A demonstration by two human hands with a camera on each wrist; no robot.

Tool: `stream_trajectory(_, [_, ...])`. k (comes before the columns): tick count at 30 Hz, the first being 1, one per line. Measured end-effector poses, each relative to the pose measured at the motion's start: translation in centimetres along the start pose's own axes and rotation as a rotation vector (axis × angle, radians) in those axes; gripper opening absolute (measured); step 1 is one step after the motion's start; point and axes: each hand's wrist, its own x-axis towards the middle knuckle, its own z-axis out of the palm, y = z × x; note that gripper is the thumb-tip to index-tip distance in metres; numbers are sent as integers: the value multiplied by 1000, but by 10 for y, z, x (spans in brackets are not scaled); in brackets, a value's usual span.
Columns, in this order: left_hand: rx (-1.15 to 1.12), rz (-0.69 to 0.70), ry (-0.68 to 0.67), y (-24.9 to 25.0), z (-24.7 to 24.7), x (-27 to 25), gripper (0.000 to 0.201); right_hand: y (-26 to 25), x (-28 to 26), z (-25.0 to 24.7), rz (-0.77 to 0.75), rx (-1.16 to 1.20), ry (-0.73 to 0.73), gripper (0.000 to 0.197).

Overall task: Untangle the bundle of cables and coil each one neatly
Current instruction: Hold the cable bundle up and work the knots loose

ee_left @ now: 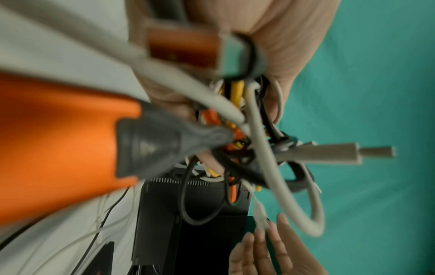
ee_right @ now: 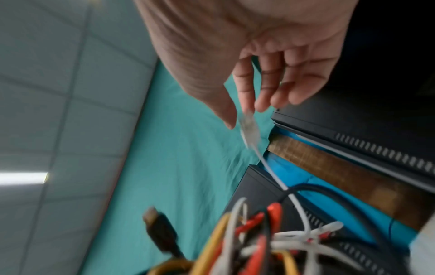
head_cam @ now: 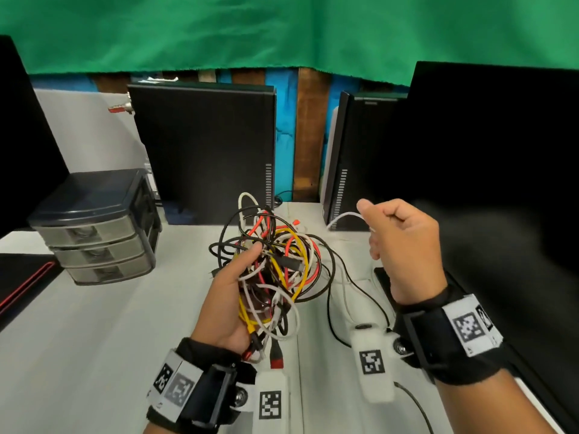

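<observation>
While I am watching from the head view, the drawers (head_cam: pixel 97 227) are sitting well left of my left hand (head_cam: pixel 230 296), which is gripping the bundle (head_cam: pixel 275 267) above the desk (head_cam: pixel 94 339). To its right, my right hand (head_cam: pixel 404 249) is pinching a white cable (head_cam: pixel 343 218) between thumb and fingers (ee_right: pixel 244 87), its line running back into the bundle.

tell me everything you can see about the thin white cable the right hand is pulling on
The thin white cable looks like smooth plastic, with a blurred pale connector at its end. The right hand pinches that end between thumb and fingers, raised above the desk. From there it arcs down into the cable bundle held by the left hand.
</observation>
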Motion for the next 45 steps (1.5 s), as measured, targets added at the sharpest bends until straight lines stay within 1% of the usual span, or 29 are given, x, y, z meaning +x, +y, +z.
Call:
stream_trajectory(2, [4,-27,33,-3,-2,0,34,5,2,2,-48,-77,-4,17])
stream_trajectory(4, [-1,-38,35,-2,-3,0,34,8,1,6,-135,-185,2,11])
stream_trajectory(6, [-11,-35,33,2,-3,0,35,9,-5,12,-291,-340,56,12])
stream_trajectory(7, [-19,-28,33,3,-3,0,37,9,-8,14,-375,-389,68,15])
stream_trajectory(8, [-27,-16,32,4,-3,-1,38,9,-12,16,-431,-406,34,20])
stream_trajectory(9, [-34,-1,37,4,-3,-2,40,9,-15,17,-447,-395,-56,24])
stream_trajectory(10, [-39,12,43,5,-3,-3,42,7,-20,19,-427,-376,-179,25])
stream_trajectory(12, [-43,28,52,4,-4,-5,45,5,-28,24,-359,-351,-423,19])
stream_trajectory(13, [-43,30,55,3,-5,-6,47,5,-31,26,-347,-343,-487,13])
stream_trajectory(14, [-42,33,61,3,-6,-5,48,6,-33,28,-350,-343,-514,8])
stream_trajectory(15, [-40,37,72,3,-8,-4,48,6,-34,28,-364,-361,-519,8])
stream_trajectory(17, [-45,46,80,3,-9,-3,47,8,-34,29,-416,-410,-508,14])
stream_trajectory(20, [-58,58,30,3,-8,-2,47,7,-35,29,-457,-501,-487,11])
stream_trajectory(23, [-98,59,-32,-4,-6,-3,41,7,-37,30,-489,-654,-396,12])
stream_trajectory(25, [-90,49,-62,-10,-8,-4,35,6,-37,29,-479,-707,-282,20])
stream_trajectory(27, [-50,68,-61,-15,-12,-2,36,6,-37,27,-438,-774,-196,33])
stream_trajectory(29, [-20,96,-56,-18,-15,1,42,7,-37,24,-391,-787,-170,43])
stream_trajectory(30, [-9,116,-55,-19,-16,2,46,7,-37,23,-377,-755,-164,44])
stream_trajectory(32, [9,146,-58,-20,-16,2,54,8,-37,23,-388,-679,-164,35])
stream_trajectory(34, [26,155,-62,-24,-17,2,57,10,-38,25,-441,-681,-162,28])
stream_trajectory(37, [0,151,-11,-27,-23,1,58,10,-44,31,-596,-778,-94,26])
stream_trajectory(38, [-13,148,6,-27,-24,0,59,11,-47,32,-648,-787,-99,24])
stream_trajectory(40, [-11,152,17,-26,-25,-2,58,14,-50,34,-725,-803,-153,19])
stream_trajectory(43, [33,177,40,-25,-25,-4,58,15,-48,33,-730,-842,-161,15])
stream_trajectory(45, [51,174,48,-24,-22,-6,60,15,-48,33,-754,-815,-172,12])
